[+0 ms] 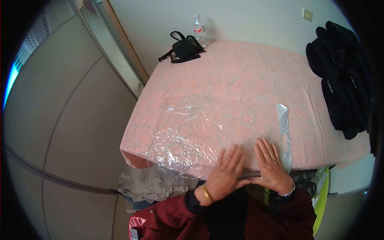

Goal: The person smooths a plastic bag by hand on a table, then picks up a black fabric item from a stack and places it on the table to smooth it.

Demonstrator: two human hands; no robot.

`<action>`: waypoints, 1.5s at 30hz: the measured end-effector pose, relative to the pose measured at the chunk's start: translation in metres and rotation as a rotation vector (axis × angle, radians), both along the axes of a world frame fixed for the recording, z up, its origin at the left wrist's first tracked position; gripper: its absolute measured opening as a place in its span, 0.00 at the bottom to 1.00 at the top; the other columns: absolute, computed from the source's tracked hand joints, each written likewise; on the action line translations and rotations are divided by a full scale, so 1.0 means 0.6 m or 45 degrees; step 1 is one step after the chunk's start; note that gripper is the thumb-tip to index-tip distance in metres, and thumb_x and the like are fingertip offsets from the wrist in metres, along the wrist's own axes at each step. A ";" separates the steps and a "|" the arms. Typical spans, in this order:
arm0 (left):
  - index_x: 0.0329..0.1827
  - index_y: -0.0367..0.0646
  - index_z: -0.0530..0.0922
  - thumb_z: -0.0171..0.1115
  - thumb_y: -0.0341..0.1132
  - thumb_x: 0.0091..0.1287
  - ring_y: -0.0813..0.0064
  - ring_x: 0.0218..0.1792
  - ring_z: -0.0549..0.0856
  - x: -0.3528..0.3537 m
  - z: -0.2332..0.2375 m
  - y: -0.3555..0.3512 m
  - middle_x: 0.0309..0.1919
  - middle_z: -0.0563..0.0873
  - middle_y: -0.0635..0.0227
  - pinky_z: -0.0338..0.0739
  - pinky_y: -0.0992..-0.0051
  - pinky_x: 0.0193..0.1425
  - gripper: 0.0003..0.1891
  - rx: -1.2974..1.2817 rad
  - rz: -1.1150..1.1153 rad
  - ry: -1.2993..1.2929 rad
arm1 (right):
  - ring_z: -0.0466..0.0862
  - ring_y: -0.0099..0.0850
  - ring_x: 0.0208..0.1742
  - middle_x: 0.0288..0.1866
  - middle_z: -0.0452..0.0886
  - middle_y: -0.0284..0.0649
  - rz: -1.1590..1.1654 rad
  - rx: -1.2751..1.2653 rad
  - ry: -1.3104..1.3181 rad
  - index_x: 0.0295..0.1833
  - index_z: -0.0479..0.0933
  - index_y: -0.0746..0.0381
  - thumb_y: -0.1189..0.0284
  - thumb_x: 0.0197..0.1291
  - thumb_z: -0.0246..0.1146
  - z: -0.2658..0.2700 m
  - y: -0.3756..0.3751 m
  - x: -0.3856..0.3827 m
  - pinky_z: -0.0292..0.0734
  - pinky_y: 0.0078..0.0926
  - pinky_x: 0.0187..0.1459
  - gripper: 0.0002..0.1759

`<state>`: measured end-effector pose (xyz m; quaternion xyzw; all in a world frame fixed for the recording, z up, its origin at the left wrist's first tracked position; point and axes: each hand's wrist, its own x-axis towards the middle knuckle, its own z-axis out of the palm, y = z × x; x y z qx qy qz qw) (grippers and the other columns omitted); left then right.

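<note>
A clear, crinkled plastic sheet or bag [182, 138] lies spread over a pink patterned cloth [260, 76], with its near edge hanging a little over the front. At its right end runs a pale, silvery-white strip [284, 124]. My left hand [225, 173], slightly blurred, is held flat with fingers stretched over the plastic near the front edge. My right hand [273, 165] lies flat beside the strip, fingers extended. The thumbs of both hands come close together. Neither hand grips anything.
Black padded items [340, 80] are piled at the right. A black strapped pouch [187, 48] and a water bottle [199, 30] stand at the back. Crumpled white scraps [152, 186] lie below the front left edge. A green bin rim [321, 204] shows at lower right.
</note>
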<state>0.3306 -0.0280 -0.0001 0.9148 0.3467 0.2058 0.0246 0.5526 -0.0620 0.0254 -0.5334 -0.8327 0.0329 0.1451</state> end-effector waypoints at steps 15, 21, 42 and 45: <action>0.78 0.27 0.59 0.45 0.75 0.68 0.44 0.79 0.59 -0.262 0.000 0.132 0.78 0.61 0.41 0.49 0.49 0.82 0.55 -0.079 0.448 0.234 | 0.50 0.58 0.84 0.81 0.52 0.63 -0.097 -0.105 -0.122 0.78 0.50 0.77 0.31 0.61 0.55 -0.016 -0.001 0.066 0.41 0.55 0.81 0.63; 0.76 0.28 0.61 0.49 0.74 0.66 0.44 0.78 0.61 -0.270 0.005 0.116 0.77 0.64 0.42 0.50 0.48 0.81 0.54 -0.074 0.518 0.200 | 0.49 0.59 0.84 0.81 0.52 0.64 -0.168 -0.043 -0.126 0.78 0.51 0.77 0.35 0.63 0.57 -0.012 -0.008 0.073 0.41 0.55 0.81 0.60; 0.78 0.36 0.62 0.56 0.72 0.63 0.49 0.80 0.60 -0.134 0.042 0.010 0.78 0.62 0.46 0.45 0.36 0.79 0.52 0.015 0.399 0.096 | 0.55 0.53 0.83 0.81 0.56 0.58 -0.083 0.042 0.028 0.76 0.58 0.73 0.48 0.52 0.74 -0.012 -0.001 0.049 0.45 0.54 0.81 0.57; 0.78 0.32 0.61 0.57 0.69 0.64 0.48 0.80 0.59 0.006 0.027 0.006 0.79 0.60 0.45 0.48 0.41 0.80 0.51 -0.047 -0.020 0.008 | 0.55 0.53 0.83 0.81 0.55 0.58 -0.081 0.020 -0.019 0.76 0.57 0.74 0.45 0.51 0.73 -0.023 0.007 0.041 0.45 0.54 0.80 0.59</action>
